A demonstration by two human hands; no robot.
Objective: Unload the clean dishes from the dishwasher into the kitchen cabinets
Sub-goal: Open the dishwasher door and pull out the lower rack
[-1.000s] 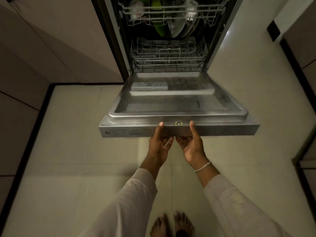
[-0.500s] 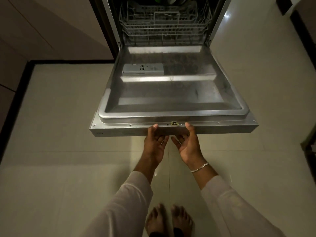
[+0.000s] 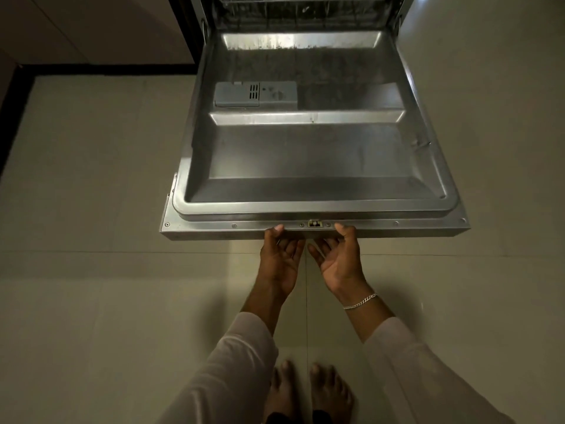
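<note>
Barely started here: your left hand [image 3: 279, 260] and right hand [image 3: 339, 261] pinch the dishwasher door [image 3: 305, 160] by its front lip at 6 o'clock. The rack [image 3: 290, 10] is up at 12, dishes hidden, nothing unloaded yet.

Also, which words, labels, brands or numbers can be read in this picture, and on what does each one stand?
None can be read.
The dispenser on the door: small marks, too blurred to read.
The door's front edge: only screws and a latch, no text visible.
</note>
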